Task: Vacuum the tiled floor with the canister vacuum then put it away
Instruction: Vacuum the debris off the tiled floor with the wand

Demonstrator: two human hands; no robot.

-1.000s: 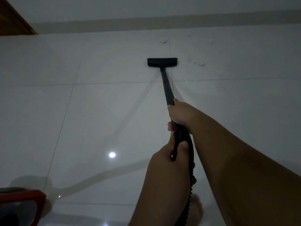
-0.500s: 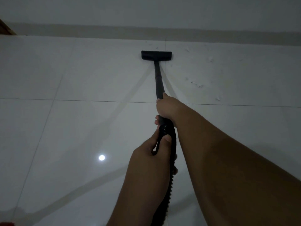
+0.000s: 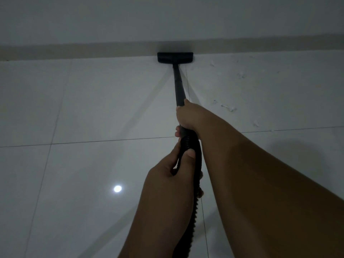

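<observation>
Two hands: both of mine are on the vacuum; neither is free.
Right hand [image 3: 189, 116]: forward grip, wrapped tight around the black wand [image 3: 179, 86] just ahead of the hose joint.
Left hand [image 3: 173, 174]: rear grip, thumb and fingers wrapped around the ribbed hose [image 3: 188, 144], which trails down toward 6 o'clock and out of frame.
Floor head [image 3: 175, 57]: flat on the tiled floor [image 3: 93, 108] at 12 o'clock, its far edge against or just short of the skirting strip [image 3: 74, 50]; I cannot tell whether they touch.
Change: one second ago the head lay well out on the open tile, short of the wall; half a second ago it was nearer; it is now at the wall line. My arms have extended to match.
Meaning: I judge this forward stroke complete; the lane along the grout line is covered to its far end.
Debris [image 3: 229, 108]: pale scraps lie scattered at 1 to 2 o'clock, right of the wand, on the adjoining tile, not yet reached.
Next move: I judge a pull-back, then a shift toward 2 o'clock to take the scraps.
Canister: out of frame now; its red corner showed at 7 o'clock one second ago.
Task progress: vacuuming under way; storage not yet begun.
</observation>
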